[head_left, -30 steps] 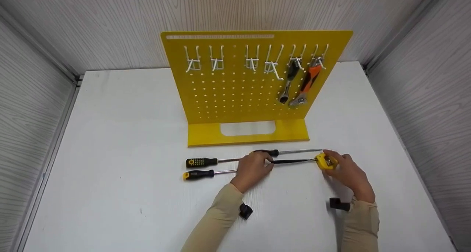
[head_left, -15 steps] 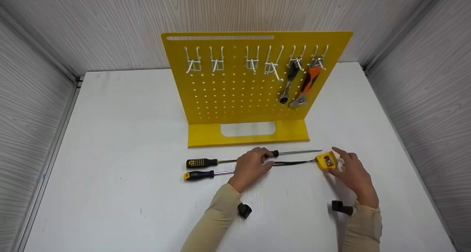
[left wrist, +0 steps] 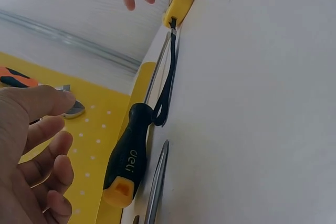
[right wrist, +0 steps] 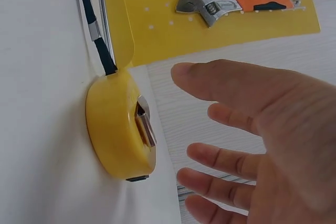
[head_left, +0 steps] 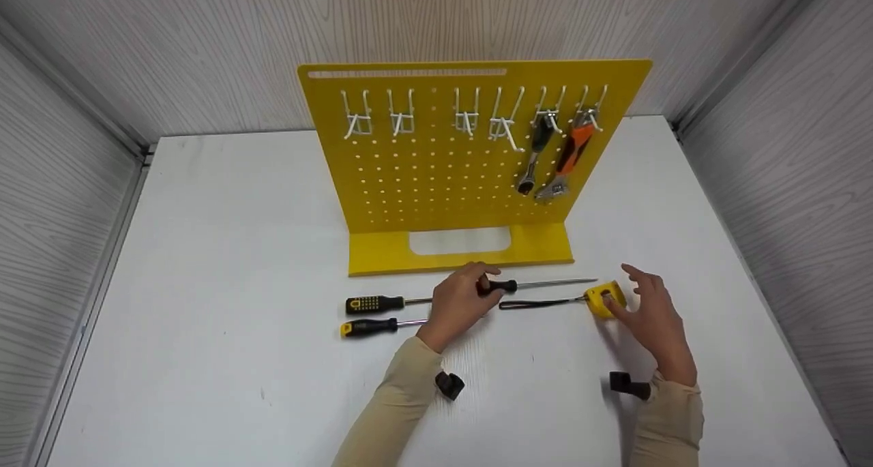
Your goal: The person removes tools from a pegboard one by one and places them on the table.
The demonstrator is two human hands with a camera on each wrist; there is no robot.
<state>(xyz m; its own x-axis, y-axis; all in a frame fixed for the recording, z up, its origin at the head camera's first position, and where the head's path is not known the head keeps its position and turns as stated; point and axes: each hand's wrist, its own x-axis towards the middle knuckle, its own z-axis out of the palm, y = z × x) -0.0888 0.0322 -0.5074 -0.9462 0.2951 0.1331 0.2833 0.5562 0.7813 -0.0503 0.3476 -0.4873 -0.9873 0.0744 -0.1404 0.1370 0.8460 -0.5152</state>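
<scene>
A yellow tape measure lies on the white table, its black wrist strap stretched leftward. Close beside it my right hand has its fingers spread; in the right wrist view a gap separates thumb and fingers from the tape measure. My left hand hovers over a screwdriver with a black handle and yellow end. In the left wrist view its fingers are loosely bent, apart from that handle and holding nothing. Two more screwdrivers, one with a dotted handle and one with a plain handle, lie left, tips partly hidden by my hand.
Behind the tools stands a yellow pegboard with several white hooks. An orange-handled adjustable wrench and a dark-handled wrench hang at its right side. Grey panels enclose the table.
My left hand has let go of the strap and moved slightly up and left. My right hand has released the tape measure and opened away from it; the strap now lies on the table.
</scene>
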